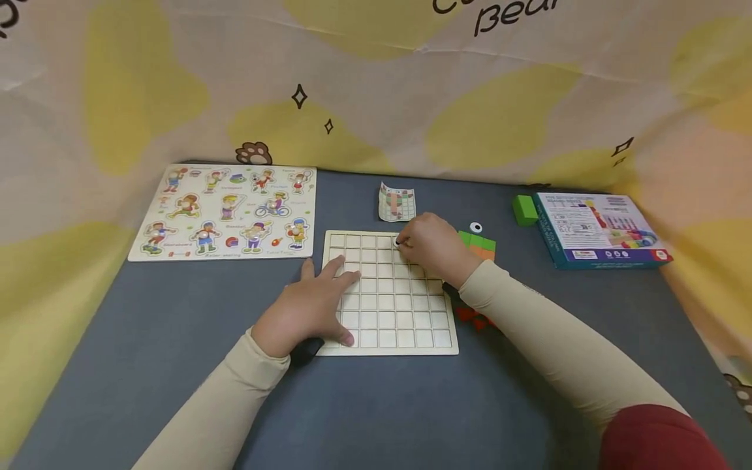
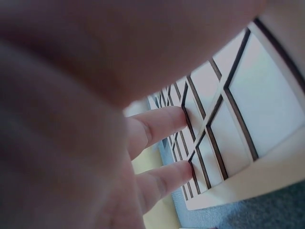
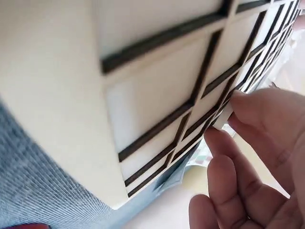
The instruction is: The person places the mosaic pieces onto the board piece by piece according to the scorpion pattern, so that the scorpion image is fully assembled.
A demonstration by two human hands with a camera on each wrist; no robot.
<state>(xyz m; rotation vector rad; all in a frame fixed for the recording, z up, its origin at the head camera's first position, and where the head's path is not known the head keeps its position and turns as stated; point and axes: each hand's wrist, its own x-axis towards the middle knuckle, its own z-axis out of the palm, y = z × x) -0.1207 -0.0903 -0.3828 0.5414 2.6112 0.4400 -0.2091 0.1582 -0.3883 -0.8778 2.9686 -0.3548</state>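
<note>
A pale wooden grid board [image 1: 405,350] lies on the table in front of me, its square cells divided by raised strips. My left hand [image 1: 308,307] rests on the board's left side with its fingers spread; in the left wrist view two fingertips [image 2: 174,117] touch the strips. At the board's far edge, my right hand [image 1: 437,248] pinches a small whitish piece [image 3: 223,118] between thumb and fingers, right at the grid. The fingers cover most of that piece. Just beyond the board stands a small curled pattern card [image 1: 397,203].
Green and orange tiles [image 1: 480,243] lie right of the board, with a round black-and-white eye piece [image 1: 476,227] behind them. Red pieces [image 1: 470,316] sit partly under my right arm. A picture puzzle board [image 1: 220,209], a green block [image 1: 525,211] and a box [image 1: 605,228] stand farther out.
</note>
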